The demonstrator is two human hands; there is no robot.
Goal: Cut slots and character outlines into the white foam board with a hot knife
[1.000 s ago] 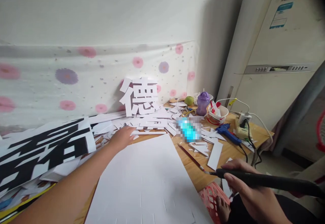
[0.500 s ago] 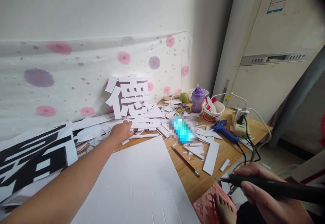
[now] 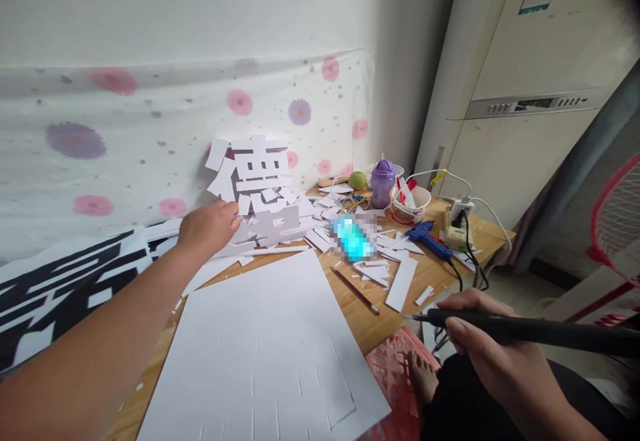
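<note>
My left hand (image 3: 210, 228) reaches across to the back of the table with its fingers curled closed. They are beside a large white cut-out character (image 3: 263, 168) leaning on the wall and a smaller white board piece with a rectangular hole (image 3: 277, 226), which now stands tilted. What lies between those fingertips is hidden. In my right hand (image 3: 493, 344) is a black pen-shaped cutter (image 3: 525, 332) with a thin metal tip, held above the table's right front edge. A large white board sheet (image 3: 250, 321) with scored lines lies in front of me.
White offcuts (image 3: 375, 271) surround a blurred phone (image 3: 353, 236). A pencil (image 3: 356, 290), blue glue gun (image 3: 430, 240), power strip (image 3: 459, 228), paper bowl (image 3: 410, 208) and purple bottle (image 3: 383, 184) are on the right. Black-and-white printed sheets (image 3: 65, 288) lie left. A pink stool (image 3: 395, 368) stands below.
My left hand has moved left and up, and the holed board piece has gone from lying flat to tilted upright. The large sheet appears shifted or turned. My right hand still holds the cutter.
</note>
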